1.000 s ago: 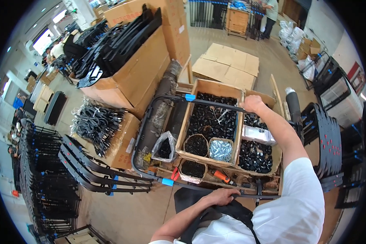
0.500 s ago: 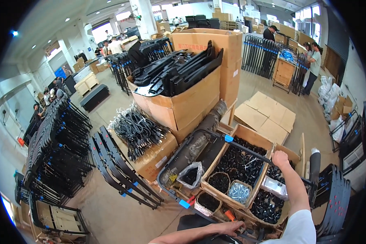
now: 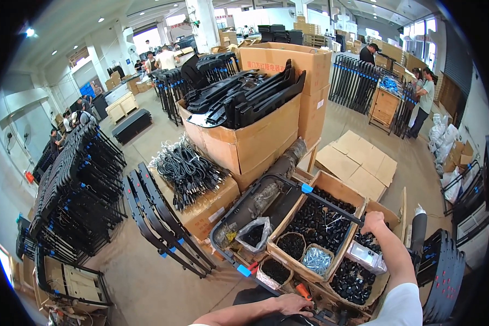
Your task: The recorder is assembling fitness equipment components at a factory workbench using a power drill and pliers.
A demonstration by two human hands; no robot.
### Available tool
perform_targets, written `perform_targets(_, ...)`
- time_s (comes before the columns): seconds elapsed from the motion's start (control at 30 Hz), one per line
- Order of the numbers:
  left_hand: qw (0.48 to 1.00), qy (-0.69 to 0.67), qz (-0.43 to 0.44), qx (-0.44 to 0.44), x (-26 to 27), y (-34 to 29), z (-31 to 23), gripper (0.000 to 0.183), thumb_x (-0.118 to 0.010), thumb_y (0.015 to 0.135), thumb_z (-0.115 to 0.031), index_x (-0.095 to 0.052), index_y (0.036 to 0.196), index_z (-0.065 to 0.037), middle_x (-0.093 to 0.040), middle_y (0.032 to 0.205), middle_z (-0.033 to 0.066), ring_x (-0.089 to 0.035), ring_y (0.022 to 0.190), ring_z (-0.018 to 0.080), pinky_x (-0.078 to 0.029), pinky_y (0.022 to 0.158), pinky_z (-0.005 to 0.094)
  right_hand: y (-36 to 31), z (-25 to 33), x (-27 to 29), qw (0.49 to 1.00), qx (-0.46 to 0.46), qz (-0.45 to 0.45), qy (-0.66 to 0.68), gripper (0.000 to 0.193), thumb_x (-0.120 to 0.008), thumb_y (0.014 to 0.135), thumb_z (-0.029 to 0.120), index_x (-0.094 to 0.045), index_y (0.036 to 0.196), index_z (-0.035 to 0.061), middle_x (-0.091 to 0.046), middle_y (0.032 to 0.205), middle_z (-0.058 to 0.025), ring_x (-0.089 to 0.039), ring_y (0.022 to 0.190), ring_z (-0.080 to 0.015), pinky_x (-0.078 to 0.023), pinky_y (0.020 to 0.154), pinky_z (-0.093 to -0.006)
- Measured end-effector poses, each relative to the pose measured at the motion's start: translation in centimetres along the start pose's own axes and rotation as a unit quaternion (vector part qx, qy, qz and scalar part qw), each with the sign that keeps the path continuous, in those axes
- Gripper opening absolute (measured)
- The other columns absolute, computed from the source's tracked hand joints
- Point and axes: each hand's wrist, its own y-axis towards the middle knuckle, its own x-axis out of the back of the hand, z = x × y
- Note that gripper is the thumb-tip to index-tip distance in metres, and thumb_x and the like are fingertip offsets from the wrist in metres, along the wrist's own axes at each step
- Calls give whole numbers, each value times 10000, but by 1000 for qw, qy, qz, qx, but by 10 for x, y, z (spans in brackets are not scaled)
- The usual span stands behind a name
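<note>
A black tubular metal frame (image 3: 274, 176) with blue wraps lies across the parts bins in front of me. My right hand (image 3: 373, 221) is closed around the end of its far bar, above the bins on the right. Low in the picture, my left hand (image 3: 295, 305) has its fingers curled at the near bar, and the fingertips are partly hidden. Close to it lies an orange-handled tool (image 3: 302, 291). Under the frame, a wooden bin (image 3: 334, 176) holds black plastic parts and a pot of silver screws (image 3: 317, 259). A clear plastic box (image 3: 365, 256) sits in the right-hand bin.
Black cables (image 3: 187, 171) are heaped on a carton at the left. Behind the bins stands a large carton (image 3: 266, 136) full of black parts. Curved black frames (image 3: 160, 217) stand on the floor at left, near a long rack of frames (image 3: 73, 187). Several people work farther off.
The view has shifted slightly, so the surroundings sit lower. My left hand has slid a little to the left along the near side. My right hand keeps its hold on the frame.
</note>
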Motion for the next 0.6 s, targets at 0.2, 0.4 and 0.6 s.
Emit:
perform_targets(0.2,999,5,-35,36,4,-6,-9,664,-544,989,-663,-631,1282,-74,-747,1141,181,-692,1102,405,-536,957,499,-7,6,-2,994,-64,-93,15,405,-804,752,369,-811,1040,85,-790,1114,-122,-766,1043,-286,-618,860,-421)
perform_targets(0.4,996,35,-57,57,6,-10,-19,660,-536,979,-695,-649,1221,-91,-737,985,224,-708,972,426,-554,858,523,3,5,-16,993,-54,-98,24,336,-769,787,277,-813,1075,110,-787,1141,-115,-768,1053,-281,-620,865,-411)
perform_targets(0.6,995,38,-89,38,-2,-3,-6,657,-516,980,-706,-683,1092,-81,-734,935,215,-706,937,433,-553,818,529,10,1,-18,991,-50,-121,42,245,-699,797,207,-809,973,76,-788,1062,-164,-769,1025,-318,-620,853,-422)
